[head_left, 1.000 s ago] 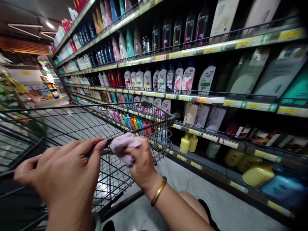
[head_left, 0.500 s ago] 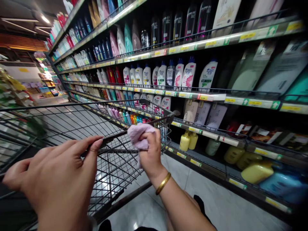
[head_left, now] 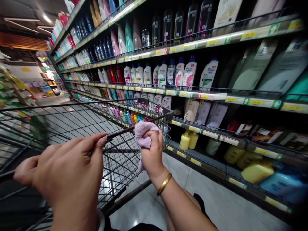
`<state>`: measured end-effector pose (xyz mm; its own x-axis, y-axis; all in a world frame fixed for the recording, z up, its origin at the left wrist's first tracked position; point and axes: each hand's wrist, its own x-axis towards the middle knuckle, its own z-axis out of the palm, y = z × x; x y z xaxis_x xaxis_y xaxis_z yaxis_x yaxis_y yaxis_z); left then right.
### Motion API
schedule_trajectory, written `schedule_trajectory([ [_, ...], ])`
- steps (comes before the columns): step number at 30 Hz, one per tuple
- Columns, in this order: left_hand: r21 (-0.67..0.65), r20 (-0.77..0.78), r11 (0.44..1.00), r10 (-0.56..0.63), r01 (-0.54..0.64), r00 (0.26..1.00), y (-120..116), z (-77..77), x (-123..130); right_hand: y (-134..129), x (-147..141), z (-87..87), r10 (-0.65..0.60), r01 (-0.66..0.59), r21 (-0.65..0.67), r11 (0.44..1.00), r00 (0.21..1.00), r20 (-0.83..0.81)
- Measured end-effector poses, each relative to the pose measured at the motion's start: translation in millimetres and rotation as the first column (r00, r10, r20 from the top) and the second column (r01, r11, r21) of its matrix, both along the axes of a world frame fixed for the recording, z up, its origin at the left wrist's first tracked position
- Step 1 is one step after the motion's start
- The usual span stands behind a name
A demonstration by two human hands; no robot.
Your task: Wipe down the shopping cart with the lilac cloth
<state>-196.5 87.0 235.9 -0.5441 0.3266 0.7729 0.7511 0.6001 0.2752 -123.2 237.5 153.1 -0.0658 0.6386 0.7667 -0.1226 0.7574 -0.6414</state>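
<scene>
My left hand (head_left: 69, 166) is closed around the top rail of a dark wire shopping cart (head_left: 120, 160), at the lower left. Farther along the same rail, my right hand (head_left: 152, 150) grips a bunched light purple cloth (head_left: 144, 131). The cloth lies against the rail near the cart's corner, and one end hangs down below the fingers. A gold bangle (head_left: 164, 184) is on my right wrist.
Long store shelves (head_left: 207, 96) run along the right side, filled with shampoo bottles (head_left: 189, 73). Yellow pump bottles (head_left: 184, 141) stand on the lowest shelf. Grey floor tiles (head_left: 178, 170) show beneath the cart. Other displays stand at the far left.
My right hand and the cloth have shifted slightly right along the rail. My left hand has also moved a little to the right, still on the rail.
</scene>
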Motion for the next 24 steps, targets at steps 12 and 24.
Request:
schedule_trajectory([
  [12,0.061,-0.125,0.998,0.036,-0.029,0.991,10,-0.9,-1,-5,-1,-7.9,0.089,-0.091,0.041,0.995,0.994,0.057],
  [24,0.026,-0.057,0.999,0.026,-0.025,0.998,10,-0.3,10,-30,-3,-17.2,0.235,-0.285,0.28,0.917,0.952,0.198],
])
